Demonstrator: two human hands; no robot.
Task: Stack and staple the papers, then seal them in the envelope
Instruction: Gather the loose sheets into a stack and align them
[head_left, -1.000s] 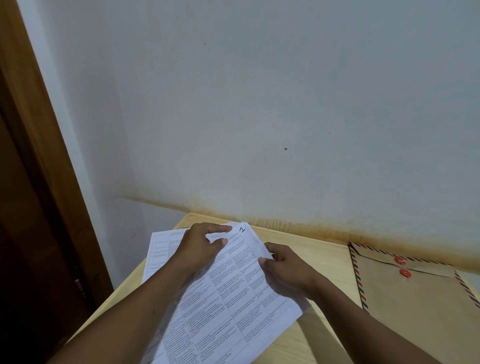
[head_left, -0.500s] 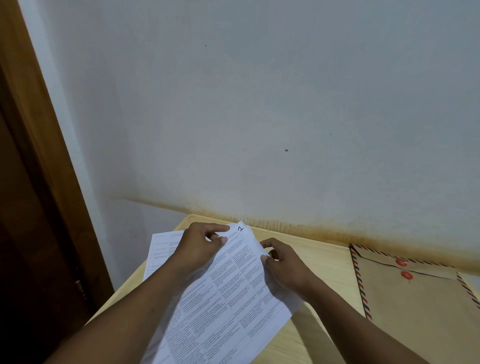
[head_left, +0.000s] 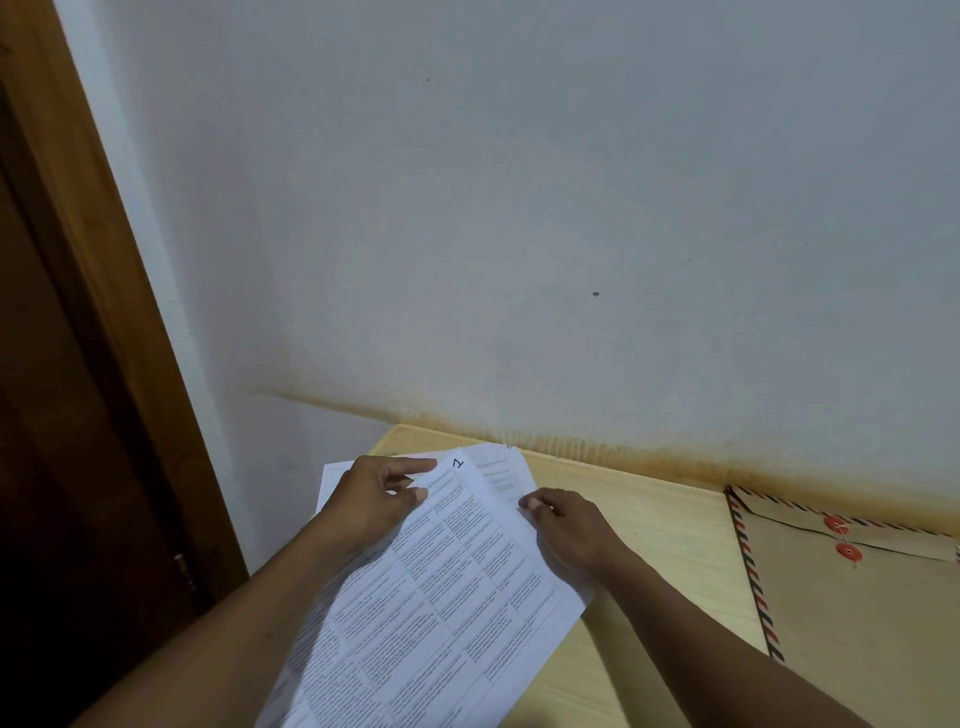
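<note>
Several printed white papers lie fanned on the pale wooden table. The top sheet carries a table of text and a handwritten mark near its far corner. My left hand pinches that sheet's far left corner between thumb and forefinger. My right hand grips the right edge of the papers, where a lower sheet sticks out at the far end. A brown envelope with a striped border and two red string buttons lies flat at the right. No stapler is in view.
The table stands against a grey-white wall with a brownish stain along its foot. A dark wooden door and its frame fill the left side. Bare tabletop lies between the papers and the envelope.
My right hand slid a little along the right edge of the papers, and a lower sheet now shows further out at the far end. My left hand kept its pinch.
</note>
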